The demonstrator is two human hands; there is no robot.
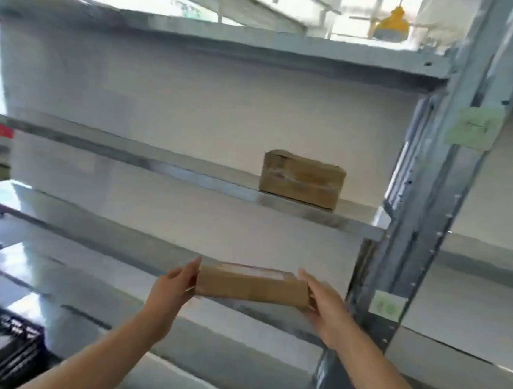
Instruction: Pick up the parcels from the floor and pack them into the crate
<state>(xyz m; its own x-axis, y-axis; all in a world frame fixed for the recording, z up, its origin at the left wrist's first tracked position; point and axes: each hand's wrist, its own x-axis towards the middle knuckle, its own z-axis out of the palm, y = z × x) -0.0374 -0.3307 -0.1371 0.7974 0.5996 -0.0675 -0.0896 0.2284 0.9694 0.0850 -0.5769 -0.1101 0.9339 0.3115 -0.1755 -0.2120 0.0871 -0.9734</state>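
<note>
Flat brown cardboard parcel w/ pale label strip — same brown as the squat cardboard box. Grey galvanised metal shelf rack, pale green paper tags; yellow dome lamp; black lattice plastic crate, white gaps.

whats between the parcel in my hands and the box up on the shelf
In the head view, only the shelf edge and bare white back panel lie between the parcel and the box.

Warehouse or stockroom: tall grey metal shelving, a punched steel post with green paper labels, a cardboard parcel on one shelf.
</note>
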